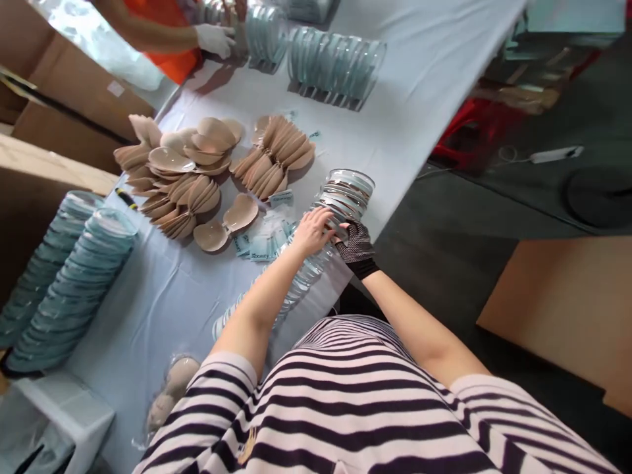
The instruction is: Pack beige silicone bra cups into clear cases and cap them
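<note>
- We lay our bare left hand [316, 230] palm down, fingers spread, on a long row of clear plastic shells [316, 260] that lies on its side near the table's right edge.
- Our right hand [356, 245], in a dark mesh glove, presses against the same row from the right side, just beside the left hand; we cannot tell whether its fingers close around a shell or only push on it.
- The row runs from near our striped shirt [355, 408] up to its far end, where the round face of the last shell shows above both hands.
- The row rests on a table under a pale blue cloth [162, 296].
- Just left of the row lies a scatter of small printed label cards [261, 243].
- Beyond the cards sit fanned heaps of beige cups [197, 171], and one joined pair lies flat nearest the cards.
- At the table's left edge lean two tall stacks of blue-tinted shells [69, 276].
- Further rows of clear shells [336, 62] stand at the far end.
- There a co-worker's white-gloved hand [214, 38] rests against another such row; that person wears orange.
- Brown cartons [74, 99] stand left of the table.
</note>
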